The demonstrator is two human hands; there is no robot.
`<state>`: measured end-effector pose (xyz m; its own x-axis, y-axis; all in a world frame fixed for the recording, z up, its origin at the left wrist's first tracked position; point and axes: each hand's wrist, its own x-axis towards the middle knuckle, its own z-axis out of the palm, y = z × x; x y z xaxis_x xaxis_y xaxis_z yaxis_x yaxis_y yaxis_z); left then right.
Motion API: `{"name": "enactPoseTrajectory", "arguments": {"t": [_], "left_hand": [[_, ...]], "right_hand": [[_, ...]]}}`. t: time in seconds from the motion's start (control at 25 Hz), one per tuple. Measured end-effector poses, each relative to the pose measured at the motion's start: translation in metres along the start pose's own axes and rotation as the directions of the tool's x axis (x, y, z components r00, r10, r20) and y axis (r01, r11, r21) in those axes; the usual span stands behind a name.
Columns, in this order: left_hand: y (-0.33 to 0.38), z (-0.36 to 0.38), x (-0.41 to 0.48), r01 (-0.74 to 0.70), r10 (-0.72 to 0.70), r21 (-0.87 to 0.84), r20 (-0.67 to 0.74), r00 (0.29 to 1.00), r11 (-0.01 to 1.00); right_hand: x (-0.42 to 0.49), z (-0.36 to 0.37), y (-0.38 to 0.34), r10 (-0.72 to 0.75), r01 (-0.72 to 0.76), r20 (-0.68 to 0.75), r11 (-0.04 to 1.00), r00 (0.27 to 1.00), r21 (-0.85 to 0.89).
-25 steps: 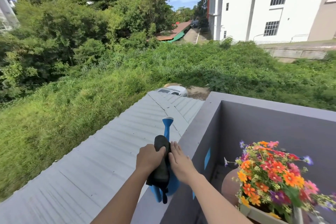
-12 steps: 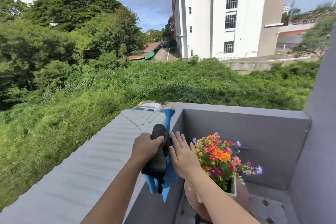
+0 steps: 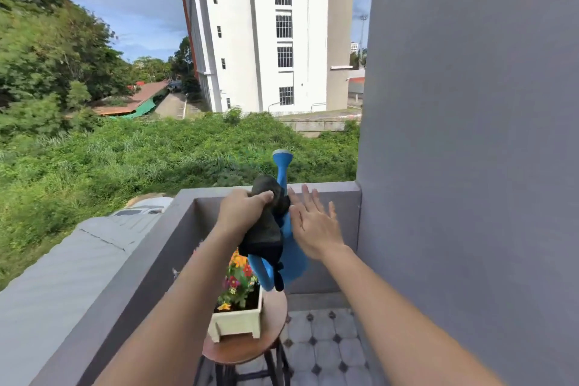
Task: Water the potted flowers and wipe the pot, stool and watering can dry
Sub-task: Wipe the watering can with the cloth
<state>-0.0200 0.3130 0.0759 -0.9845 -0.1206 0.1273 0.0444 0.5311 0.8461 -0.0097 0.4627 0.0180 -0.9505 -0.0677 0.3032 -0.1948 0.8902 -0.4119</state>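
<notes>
Head view looks down over two bare forearms raised above a small balcony. Clenched around a dark grey cloth [image 3: 266, 226], the left hand [image 3: 241, 210] presses that cloth against the top of a blue plastic watering can [image 3: 293, 255], and the cloth hangs down from the fist over the can's curved handle. On the other side of the can, the right hand [image 3: 313, 226] is flat with its fingers spread, the palm laid against the can's body and grasping nothing. The can's spout rises beyond both hands, ending in a round rose head above the fingertips.

Below the left hand and wrist stands a cream rectangular planter pot [image 3: 236, 321] filled with orange, red and purple flowers [image 3: 239, 276]; the can's lower edge hangs just over the blooms. The pot sits on a round brown wooden stool [image 3: 272, 341] with dark legs, beneath both forearms.

Under the stool lies a pale tiled floor [image 3: 322, 341] with small dark diamond insets. Beyond the hands runs a grey parapet wall [image 3: 332, 197], and to the right of the right hand a tall grey wall [image 3: 470, 135] fills the frame.
</notes>
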Motion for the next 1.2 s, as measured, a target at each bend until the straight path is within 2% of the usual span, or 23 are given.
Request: {"name": "enactPoseTrajectory", "arguments": {"t": [0.16, 0.28, 0.4, 0.52, 0.64, 0.72, 0.92, 1.2], "left_hand": [[-0.011, 0.081, -0.015, 0.013, -0.010, -0.020, 0.158, 0.987, 1.000], [-0.040, 0.141, -0.032, 0.016, -0.029, 0.048, 0.270, 0.962, 0.999], [-0.091, 0.199, -0.048, 0.003, -0.046, 0.126, 0.344, 0.938, 0.992], [-0.161, 0.257, -0.063, -0.033, -0.038, 0.153, 0.435, 0.900, 0.988], [-0.235, 0.310, -0.079, 0.013, -0.086, 0.152, 0.486, 0.870, 0.988], [-0.289, 0.352, -0.090, 0.036, -0.115, 0.161, 0.513, 0.851, 0.986], [-0.425, 0.462, -0.098, 0.092, -0.174, 0.180, 0.521, 0.835, 0.979], [-0.586, 0.593, -0.099, 0.157, -0.217, 0.162, 0.481, 0.850, 0.974]], "right_hand": [[-0.038, 0.014, 0.072, 0.220, -0.219, -0.022, 0.975, 0.975, 0.040], [-0.076, 0.060, 0.119, 0.401, -0.396, -0.034, 0.912, 0.915, 0.104], [-0.118, 0.134, 0.163, 0.573, -0.552, 0.051, 0.757, 0.818, 0.350], [-0.161, 0.209, 0.198, 0.662, -0.607, 0.094, 0.608, 0.743, 0.511], [-0.197, 0.282, 0.239, 0.707, -0.653, 0.137, 0.538, 0.694, 0.533], [-0.220, 0.337, 0.276, 0.715, -0.690, 0.170, 0.540, 0.678, 0.482], [-0.259, 0.471, 0.374, 0.692, -0.726, 0.250, 0.572, 0.677, 0.383], [-0.282, 0.642, 0.490, 0.645, -0.732, 0.350, 0.561, 0.679, 0.386]]}}
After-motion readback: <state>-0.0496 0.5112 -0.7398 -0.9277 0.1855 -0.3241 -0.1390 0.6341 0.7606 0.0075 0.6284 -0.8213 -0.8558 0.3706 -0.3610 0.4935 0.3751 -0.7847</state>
